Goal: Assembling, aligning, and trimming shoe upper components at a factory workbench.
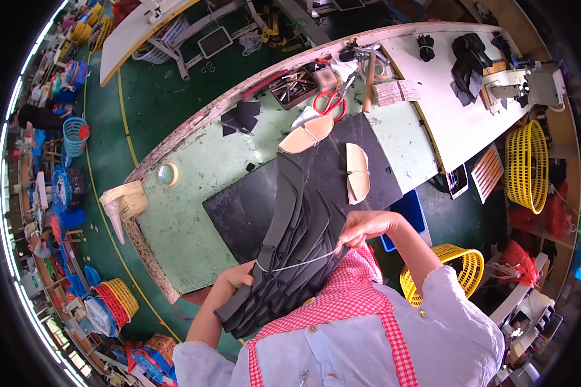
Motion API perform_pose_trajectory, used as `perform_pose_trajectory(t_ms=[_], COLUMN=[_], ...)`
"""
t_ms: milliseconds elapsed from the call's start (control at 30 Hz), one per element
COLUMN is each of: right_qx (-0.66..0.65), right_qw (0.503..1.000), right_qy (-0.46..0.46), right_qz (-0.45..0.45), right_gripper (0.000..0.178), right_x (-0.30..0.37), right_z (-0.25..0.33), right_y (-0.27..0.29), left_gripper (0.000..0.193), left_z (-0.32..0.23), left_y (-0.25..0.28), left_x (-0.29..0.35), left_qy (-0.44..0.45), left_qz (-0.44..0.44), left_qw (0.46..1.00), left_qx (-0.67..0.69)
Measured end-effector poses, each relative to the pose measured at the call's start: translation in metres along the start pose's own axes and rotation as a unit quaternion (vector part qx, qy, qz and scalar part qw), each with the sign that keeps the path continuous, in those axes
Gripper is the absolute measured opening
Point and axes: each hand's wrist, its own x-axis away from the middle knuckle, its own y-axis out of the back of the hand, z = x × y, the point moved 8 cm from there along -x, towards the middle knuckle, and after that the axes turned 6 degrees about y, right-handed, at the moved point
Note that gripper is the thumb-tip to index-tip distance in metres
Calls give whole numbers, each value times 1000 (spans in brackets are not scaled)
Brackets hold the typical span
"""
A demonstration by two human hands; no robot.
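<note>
Against my checked apron I have a thick bundle of black cut pieces (289, 222), fanned unevenly and tilted over the table edge. A thin white cord (300, 264) runs across the bundle. My left hand (240, 275) is closed on the bundle's left side, its fingers mostly hidden behind the pieces. At the right side, my right hand (366, 227) pinches the cord beside the bundle's edge. Beyond the bundle, two tied stacks of beige curved pieces, a nearer one (357, 174) and a farther one (306, 134), lie on and beside the dark mat (239, 206).
Red-handled scissors (330, 103), a hammer (369, 84) and a tool box (294, 89) sit at the table's far side. A tape roll (168, 174) and black scraps (241, 119) lie left. A yellow basket (471, 258) stands near my right elbow. A sewing machine (523, 87) is far right.
</note>
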Motion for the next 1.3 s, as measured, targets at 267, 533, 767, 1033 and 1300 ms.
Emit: perform_pose_trajectory(t_ms=[267,533,767,1033,1300], right_qx=[-175,206,264,446,501], right_qw=[935,971,616,384,540], right_qy=[218,60,239,67,-117], right_qz=[-217,-103,-703,-806,-667], right_gripper=[27,42,56,44,44], right_x=[-5,-23,121,249,198], right_z=[75,139,159,97,140], right_y=[50,-24,191,262,289], left_gripper=[76,67,78,92,109], left_z=[-38,-97,-122,-300,-352], left_y=[3,-46,-35,13,170], left_x=[-27,-75,-42,54,9], left_qy=[127,187,63,-63,-18], left_qz=[-73,-59,-35,-325,-444], left_qw=[964,826,844,753,475], left_qx=[-221,-529,-531,-569,-760])
